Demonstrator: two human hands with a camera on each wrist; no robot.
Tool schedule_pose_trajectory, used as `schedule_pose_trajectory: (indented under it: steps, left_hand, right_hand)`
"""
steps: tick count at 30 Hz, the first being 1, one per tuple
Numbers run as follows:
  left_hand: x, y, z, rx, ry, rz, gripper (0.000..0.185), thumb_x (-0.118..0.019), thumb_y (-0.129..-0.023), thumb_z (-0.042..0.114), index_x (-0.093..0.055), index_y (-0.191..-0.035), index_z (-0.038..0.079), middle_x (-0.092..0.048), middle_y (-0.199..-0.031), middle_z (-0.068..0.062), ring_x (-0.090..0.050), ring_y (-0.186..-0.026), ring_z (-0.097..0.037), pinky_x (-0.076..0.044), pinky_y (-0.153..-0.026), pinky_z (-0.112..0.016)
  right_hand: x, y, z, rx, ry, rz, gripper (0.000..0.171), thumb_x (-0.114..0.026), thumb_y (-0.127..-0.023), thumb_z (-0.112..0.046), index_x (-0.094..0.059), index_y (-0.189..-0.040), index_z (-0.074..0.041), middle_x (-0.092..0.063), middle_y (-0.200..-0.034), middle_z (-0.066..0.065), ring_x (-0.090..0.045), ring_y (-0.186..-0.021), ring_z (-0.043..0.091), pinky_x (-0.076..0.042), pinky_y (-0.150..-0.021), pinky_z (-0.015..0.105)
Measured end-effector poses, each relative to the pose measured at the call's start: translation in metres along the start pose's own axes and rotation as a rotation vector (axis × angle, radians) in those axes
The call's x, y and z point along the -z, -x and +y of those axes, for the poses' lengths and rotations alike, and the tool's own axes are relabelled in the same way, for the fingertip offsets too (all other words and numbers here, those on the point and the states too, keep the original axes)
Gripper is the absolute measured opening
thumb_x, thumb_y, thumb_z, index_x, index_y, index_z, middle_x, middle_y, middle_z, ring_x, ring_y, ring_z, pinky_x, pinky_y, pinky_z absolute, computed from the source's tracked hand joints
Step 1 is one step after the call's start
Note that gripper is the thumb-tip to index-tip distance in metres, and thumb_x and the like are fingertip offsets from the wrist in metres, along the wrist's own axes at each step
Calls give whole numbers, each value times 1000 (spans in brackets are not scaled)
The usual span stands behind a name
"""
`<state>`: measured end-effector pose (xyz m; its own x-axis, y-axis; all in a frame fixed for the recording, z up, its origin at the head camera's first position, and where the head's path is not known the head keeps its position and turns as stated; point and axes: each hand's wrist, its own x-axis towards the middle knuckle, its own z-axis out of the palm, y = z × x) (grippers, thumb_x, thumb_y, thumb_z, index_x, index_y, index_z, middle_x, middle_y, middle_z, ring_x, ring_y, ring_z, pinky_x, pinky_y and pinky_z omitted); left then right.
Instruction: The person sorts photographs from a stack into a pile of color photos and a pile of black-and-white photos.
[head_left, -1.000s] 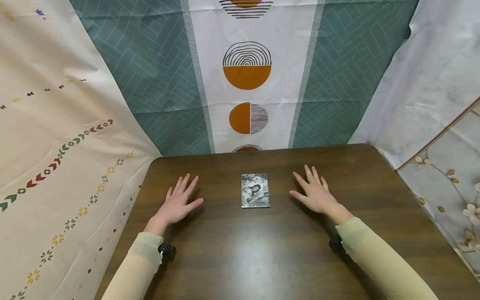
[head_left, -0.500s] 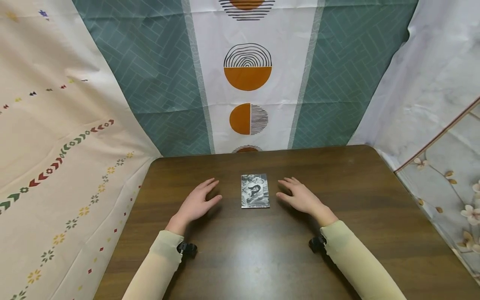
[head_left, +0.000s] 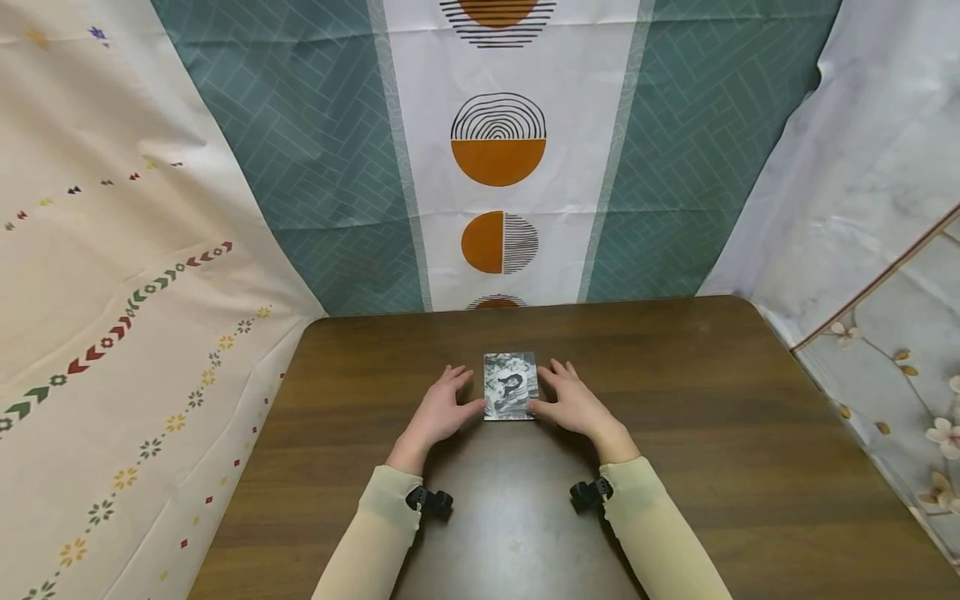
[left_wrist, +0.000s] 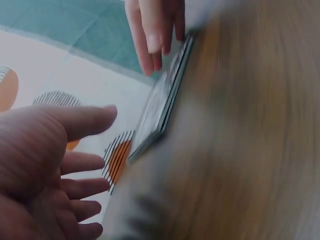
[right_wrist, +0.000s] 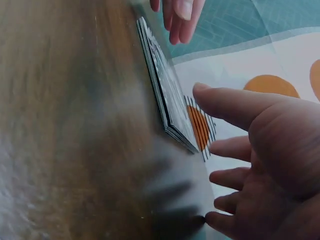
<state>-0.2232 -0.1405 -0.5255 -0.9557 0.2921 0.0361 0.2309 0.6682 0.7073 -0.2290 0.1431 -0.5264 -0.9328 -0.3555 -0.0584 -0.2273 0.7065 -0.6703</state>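
Two hands are set on either side of a small stack of cards (head_left: 511, 386), which lies flat near the middle of the dark wooden bench (head_left: 712, 433). The left hand (head_left: 438, 412) and the right hand (head_left: 576, 404) are held with fingers relaxed and spread, each grip empty, thumbs just beside the stack's near corners. A black-and-white picture is shown on the top card; no writing can be read. Patterned cloths (head_left: 498, 158) are hung behind and beside the bench.
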Motion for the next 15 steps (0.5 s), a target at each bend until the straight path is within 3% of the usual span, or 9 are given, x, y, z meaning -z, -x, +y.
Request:
schedule_pose_trajectory:
  steps: [4,8,11,15]
  left_hand:
    - [-14,-2,2,5,43,55,66,-77,-98,25,-54,-152,-6,-49,-159,-25,-34,-154,-44,-32,-121,-59]
    - [-26,-4,2,9,42,158,60,-78,-97,23,-61,-147,-4,-64,-141,-22,-59,-134,-39,-46,-111,-53]
    - [-32,-7,4,23,57,227,53,-79,-94,20,-67,-140,-4,-71,-115,-14,-66,-107,-30,-53,-96,-48]
    - [-35,-10,6,74,81,261,47,-79,-93,19,-71,-133,-5,-64,-87,-1,-57,-81,-18,-51,-82,-40]
  right_hand:
    - [-4,-1,-1,4,0,83,75,-76,-100,-32,-46,-159,3,-39,-165,27,-31,-155,46,-32,-119,64]
    - [-8,-2,-1,-8,-66,220,60,-78,-99,-23,-58,-150,2,-67,-137,21,-63,-128,39,-49,-106,57]
    - [-10,-2,-3,-62,-125,268,52,-78,-98,-22,-65,-144,0,-73,-119,14,-68,-109,33,-55,-96,53]
    - [-15,-3,-5,-137,-122,251,52,-78,-98,-26,-67,-142,0,-74,-115,11,-68,-106,31,-54,-94,52]
